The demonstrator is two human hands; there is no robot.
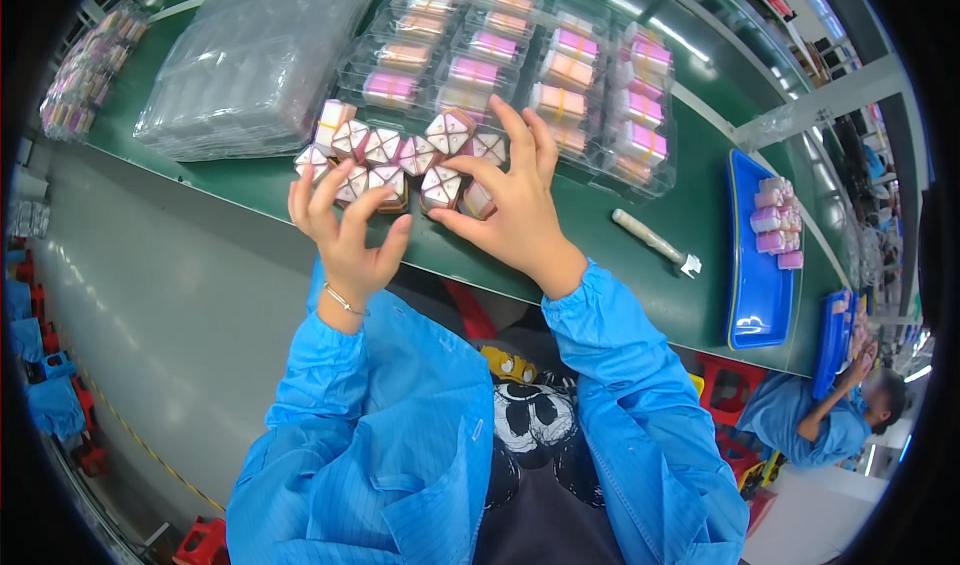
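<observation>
A cluster of small blocks (382, 147) with white, cross-lined tops and pinkish-brown sides stands near the table's front edge. Over the left part of this cluster is my left hand (345, 230), its fingers spread and curved, the fingertips at the block tops and the thumb apart. My right hand (515, 210) reaches in from the other side. Its thumb and index finger lie on either side of one block (440, 187), while the other fingers stretch outward. How firmly that block is gripped does not show.
Clear plastic trays (490, 45) of pink, peach and white banded blocks stand behind. A pile of empty clear trays (240, 75) is at the back left. Rightward lie a white-handled tool (650, 237) and a blue tray (745, 265) with blocks. Another person (815, 420) works at far right.
</observation>
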